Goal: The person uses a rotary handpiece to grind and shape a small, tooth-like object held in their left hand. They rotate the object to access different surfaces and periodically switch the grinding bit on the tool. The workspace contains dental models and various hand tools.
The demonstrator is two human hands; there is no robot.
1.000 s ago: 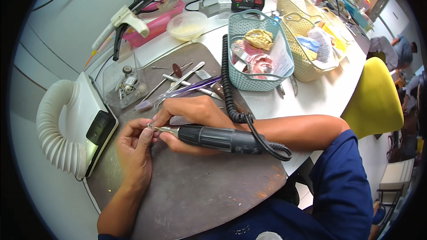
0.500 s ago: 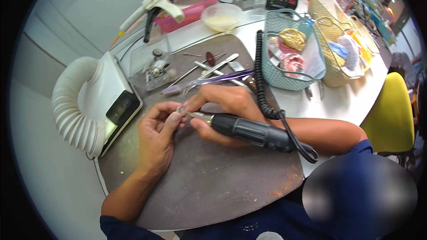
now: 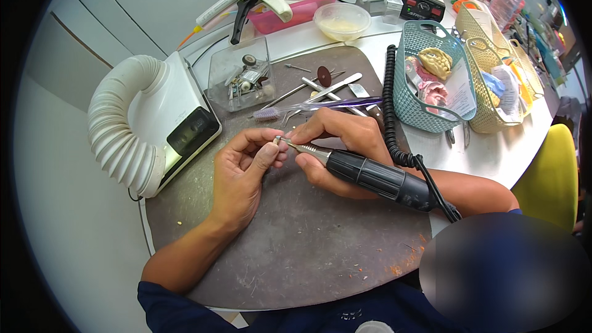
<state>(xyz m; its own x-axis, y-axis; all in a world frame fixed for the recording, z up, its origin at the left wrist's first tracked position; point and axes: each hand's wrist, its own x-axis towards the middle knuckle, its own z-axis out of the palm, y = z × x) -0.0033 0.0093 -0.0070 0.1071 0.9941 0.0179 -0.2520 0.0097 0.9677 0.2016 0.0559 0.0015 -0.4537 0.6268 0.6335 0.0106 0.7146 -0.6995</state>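
Near the middle of the frame, the left hand [image 3: 242,171] pinches a small pale piece [image 3: 278,140] between thumb and fingertips; its exact shape is too small to make out. Just to its right, the right hand [image 3: 348,137] wraps its grip around a black handpiece [image 3: 376,176], with the slim metal nose [image 3: 316,152] pointing left at the piece. Whether the tip touches it I cannot tell. The pinch looks like the weak point: if the tip caught an edge, the piece could twist loose, or the tip could skid onto the left thumb right beside it. The coiled black cord [image 3: 390,105] runs down beside the right hand and passes in front of the wrist, so a snag there could tug the handpiece off line. Below both hands spreads a grey mat [image 3: 296,234] on the white bench [image 3: 501,154]. Just above them a purple toothbrush [image 3: 346,103] and a dark red disc [image 3: 324,76] lie among metal tools [image 3: 348,81]; a dropped piece could get lost in that clutter. Farther out, a clear box [image 3: 256,49] of small parts [image 3: 246,81] stands upper left of centre, a white ribbed hose [image 3: 102,105] arches at the left, and a teal basket [image 3: 422,117] sits at upper right.
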